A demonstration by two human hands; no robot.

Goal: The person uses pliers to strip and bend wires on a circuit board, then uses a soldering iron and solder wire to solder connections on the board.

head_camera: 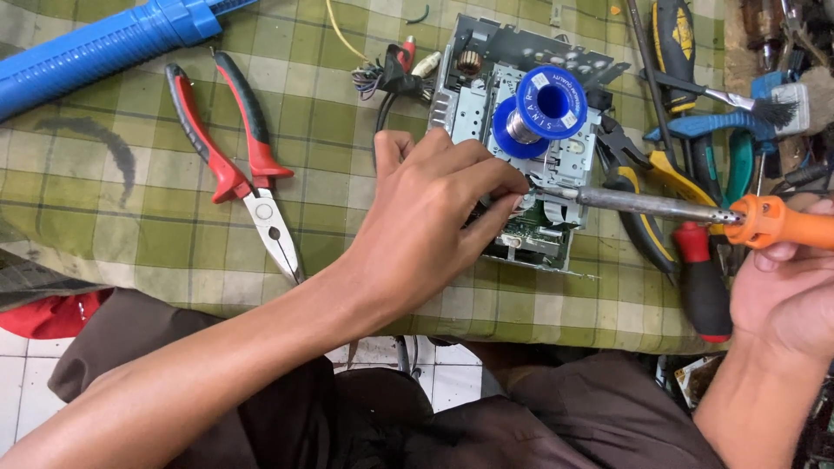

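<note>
Workbench seen from above, left to right. A blue plastic tube (95, 43) lies at the far left of the green checked cloth (113, 174); beside it rest red-handled long-nose pliers (239, 165), jaws slightly apart. At centre sits an opened grey metal chassis (512, 130) with an exposed green circuit board (530, 230) at its near edge; a blue spool of solder wire (543, 108) stands on top of it. The left hand (426, 217) rests on the chassis, fingertips pinched together over the board; whether they hold anything cannot be told. The right hand (786, 295) is closed around the orange handle of a soldering iron (695, 210), its tip meeting the left fingertips.
</note>
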